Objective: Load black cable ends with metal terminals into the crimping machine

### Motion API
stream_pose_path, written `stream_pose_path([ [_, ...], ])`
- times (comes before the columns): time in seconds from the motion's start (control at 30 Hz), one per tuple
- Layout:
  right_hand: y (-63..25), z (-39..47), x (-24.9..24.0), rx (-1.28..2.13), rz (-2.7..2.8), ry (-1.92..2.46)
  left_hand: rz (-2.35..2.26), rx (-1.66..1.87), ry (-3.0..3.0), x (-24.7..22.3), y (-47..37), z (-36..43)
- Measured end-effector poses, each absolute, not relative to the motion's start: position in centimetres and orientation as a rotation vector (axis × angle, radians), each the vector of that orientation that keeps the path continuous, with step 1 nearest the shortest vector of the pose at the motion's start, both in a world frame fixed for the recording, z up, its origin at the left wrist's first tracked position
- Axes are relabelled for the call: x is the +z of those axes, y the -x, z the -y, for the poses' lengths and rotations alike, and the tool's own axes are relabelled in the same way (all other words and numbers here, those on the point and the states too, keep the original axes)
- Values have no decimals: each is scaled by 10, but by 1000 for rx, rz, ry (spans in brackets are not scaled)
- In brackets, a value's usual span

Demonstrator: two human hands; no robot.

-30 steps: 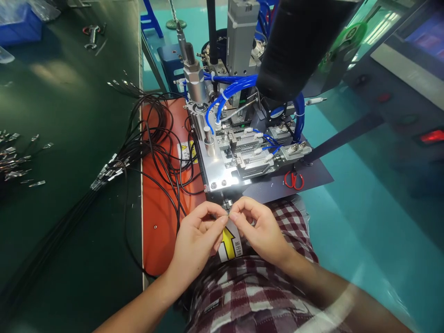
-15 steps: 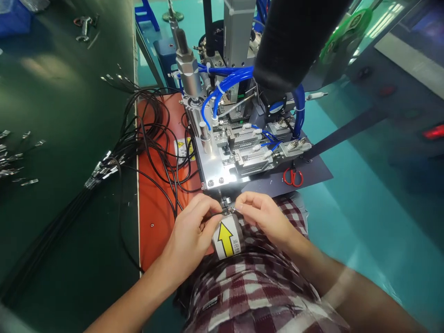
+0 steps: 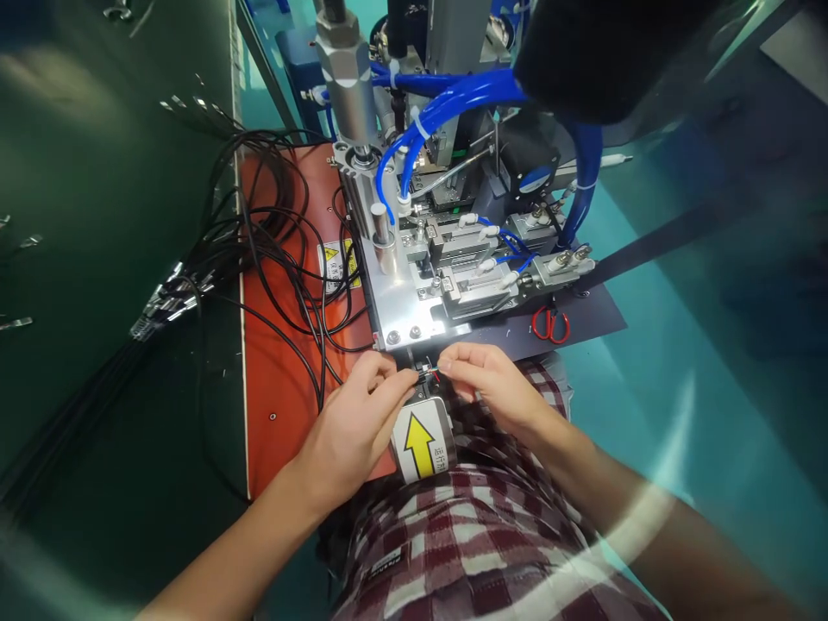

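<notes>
My left hand [image 3: 359, 423] is closed, its thumb and index finger pinching a black cable near the end. Thin wires [image 3: 433, 373], one of them red, stick out of that end between my hands. The fingertips of my right hand [image 3: 488, 377] are pinched at the other side of these wires. Both hands are just in front of the metal machine [image 3: 401, 306], above a small dark fixture. Below them is a cover with a yellow arrow label [image 3: 420, 444]. What lies inside each pinch is mostly hidden by the fingers.
Coiled black cables [image 3: 278, 233] lie over the orange board [image 3: 278, 448] on the left. A bundle with metal connectors [image 3: 172, 297] rests on the dark green table [image 3: 129, 483]. Red-handled scissors [image 3: 549, 326] lie right of the machine. Blue air hoses [image 3: 466, 90] arch above.
The view has come closer to the machine. Both hands have moved slightly up toward the machine's front edge. Thin wires at the cable end, one red, now show between the fingertips.
</notes>
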State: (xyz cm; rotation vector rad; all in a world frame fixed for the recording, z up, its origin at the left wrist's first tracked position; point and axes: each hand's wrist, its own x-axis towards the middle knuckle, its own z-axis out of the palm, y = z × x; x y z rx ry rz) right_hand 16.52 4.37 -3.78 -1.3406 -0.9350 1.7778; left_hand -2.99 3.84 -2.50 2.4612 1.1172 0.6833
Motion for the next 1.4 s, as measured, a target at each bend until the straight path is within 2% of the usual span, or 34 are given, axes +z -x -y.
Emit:
stream_pose_path([
  [0.5,-164,-47,-44,1791,991,1416,-1032,664,-2830,-34,34,-40],
  [0.9,-164,-47,-50,1777,996,1412,-1027,597,-2831,-40,35,-40],
  [1.4,-162,-33,-61,1513,1181,1375,-1029,607,-2780,-41,35,-40],
])
